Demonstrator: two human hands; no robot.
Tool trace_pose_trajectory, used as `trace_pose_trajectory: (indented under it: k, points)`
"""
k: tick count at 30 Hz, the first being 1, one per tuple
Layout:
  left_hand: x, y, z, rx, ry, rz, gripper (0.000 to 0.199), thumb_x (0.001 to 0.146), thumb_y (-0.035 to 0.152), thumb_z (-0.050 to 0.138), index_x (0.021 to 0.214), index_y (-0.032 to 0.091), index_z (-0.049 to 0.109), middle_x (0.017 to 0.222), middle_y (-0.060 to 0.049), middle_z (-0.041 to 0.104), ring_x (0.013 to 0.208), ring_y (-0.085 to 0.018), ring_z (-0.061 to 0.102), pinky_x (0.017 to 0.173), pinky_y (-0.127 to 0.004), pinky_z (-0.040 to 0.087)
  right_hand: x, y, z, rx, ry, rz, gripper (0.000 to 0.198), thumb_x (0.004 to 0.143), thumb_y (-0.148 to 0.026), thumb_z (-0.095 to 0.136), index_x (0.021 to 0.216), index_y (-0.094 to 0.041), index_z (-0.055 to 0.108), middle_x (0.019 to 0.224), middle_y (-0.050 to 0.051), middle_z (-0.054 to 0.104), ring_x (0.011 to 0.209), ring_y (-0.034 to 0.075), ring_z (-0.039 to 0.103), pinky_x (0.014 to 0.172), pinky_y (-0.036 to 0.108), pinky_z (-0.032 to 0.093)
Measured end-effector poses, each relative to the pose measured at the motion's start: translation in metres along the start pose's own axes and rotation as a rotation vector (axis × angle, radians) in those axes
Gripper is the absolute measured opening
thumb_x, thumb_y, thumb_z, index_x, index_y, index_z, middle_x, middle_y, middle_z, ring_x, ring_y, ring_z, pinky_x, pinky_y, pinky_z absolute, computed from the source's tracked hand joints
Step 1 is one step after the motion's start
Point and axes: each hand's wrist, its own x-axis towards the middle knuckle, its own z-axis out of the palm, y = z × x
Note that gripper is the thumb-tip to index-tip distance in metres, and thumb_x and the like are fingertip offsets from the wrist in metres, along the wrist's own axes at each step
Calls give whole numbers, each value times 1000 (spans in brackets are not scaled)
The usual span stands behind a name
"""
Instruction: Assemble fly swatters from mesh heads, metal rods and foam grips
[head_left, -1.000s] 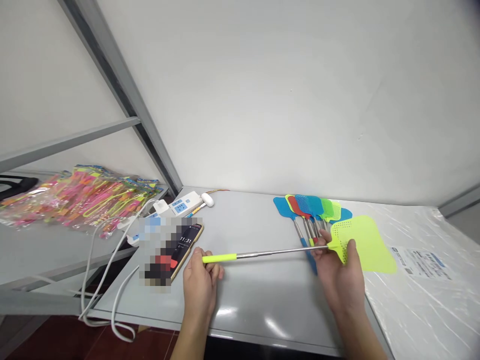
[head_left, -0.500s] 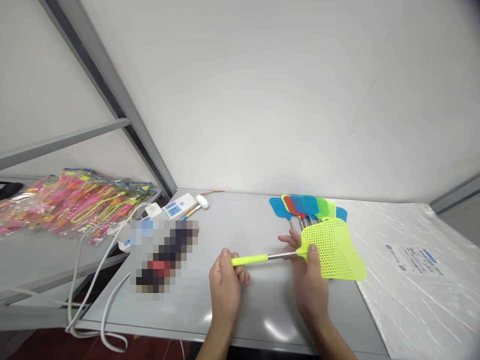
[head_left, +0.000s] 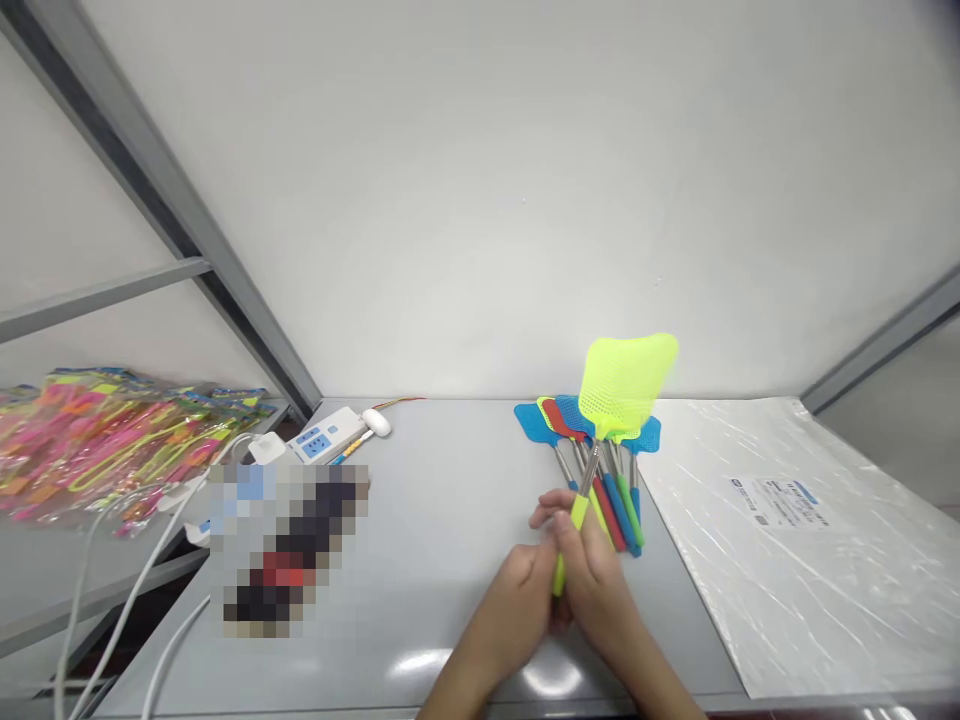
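A yellow-green fly swatter (head_left: pixel 626 385) with a metal telescopic shaft is tilted up, its perforated head pointing away from me. My right hand (head_left: pixel 596 580) is closed around its handle, thumb along the front. Against the handle's lower left side is my left hand (head_left: pixel 514 610), closed, with its fingers partly hidden behind the grip and the other hand. Just beyond my hands, a fanned pile of blue, red, green and yellow fly swatters (head_left: pixel 616 500) lies on the grey table (head_left: pixel 435 520). The raised swatter covers some of their heads.
A white plastic-wrapped sheet (head_left: pixel 750 600) with a label covers the table's right side. At the left are a power strip (head_left: pixel 330 436), a white mouse-like object (head_left: pixel 376 422), white cables and a pixelated patch. Bagged colourful items (head_left: pixel 127 430) lie on the left shelf.
The yellow-green swatter has swung from lying sideways to pointing up and away. My right hand has moved from its head to the handle, and my left hand has come right beside it.
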Motion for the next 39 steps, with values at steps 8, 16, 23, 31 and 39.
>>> trace_pose_trajectory:
  k: [8,16,23,31,39]
  points:
    - [35,28,-22,807,99,314,47,98,43,32,60,20,49,60,1,57,55,-15,50,55,-27,29,27,-13,-91,-814,419,159,54,95,-49,30,140,-19,32,85,10,67,74,29,65,65,35,45]
    - [68,6,-33,877,255,412,36,100,33,27,71,21,45,74,-2,56,69,-17,51,62,-29,35,65,-7,-100,-1021,204,228,46,93,-28,28,135,-11,39,84,15,69,78,30,66,65,35,43]
    - [70,-5,-26,872,210,437,33,99,32,29,78,21,51,79,-3,58,75,-18,54,66,-30,39,75,8,-100,-1018,165,117,39,92,-26,35,121,-12,57,114,16,66,104,27,62,83,34,43]
    - [70,-6,-25,851,222,443,25,99,32,32,93,21,54,97,-5,59,91,-20,53,80,-34,43,62,23,-110,-1007,266,59,42,94,-39,33,121,-18,59,112,13,64,95,26,63,75,35,45]
    - [72,-12,-14,864,231,393,31,99,38,32,118,24,51,124,-6,55,117,-23,45,100,-41,33,40,51,-109,-771,344,-76,51,93,-49,39,128,-13,52,118,16,56,115,29,51,99,43,40]
